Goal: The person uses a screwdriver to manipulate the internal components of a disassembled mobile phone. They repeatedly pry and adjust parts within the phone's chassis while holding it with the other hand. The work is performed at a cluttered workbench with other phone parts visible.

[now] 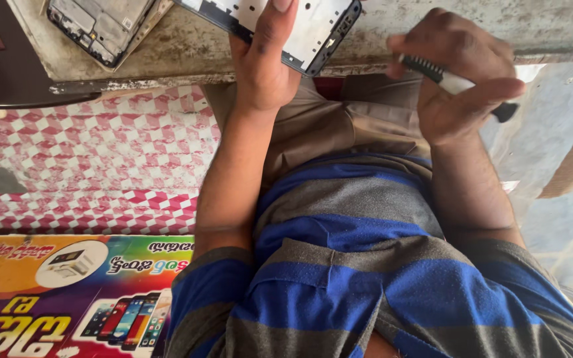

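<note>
Two hands at bench edge [187, 50], left hand [263, 63] fingers gripping phone frame [300, 26], right hand [455, 73] clasping screwdriver [452, 83], second phone [101, 26] nearby

The bench [187, 50] is looking like rough, stained concrete. The phone frame [313, 26] is showing matt white plastic, black-edged. The tool [455, 83] is looking plastic.

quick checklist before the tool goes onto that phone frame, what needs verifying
1. Left hand steadies the phone frame on the bench edge: ok.
2. Right hand grips the tool: ok.
3. Tool tip state: cannot tell, hidden by fingers.
4. Tool touching the frame: not ok, it is apart.
5. Second opened phone lies away from the hands: ok.
6. Whole frame in view: not ok, cut off at top.
</note>
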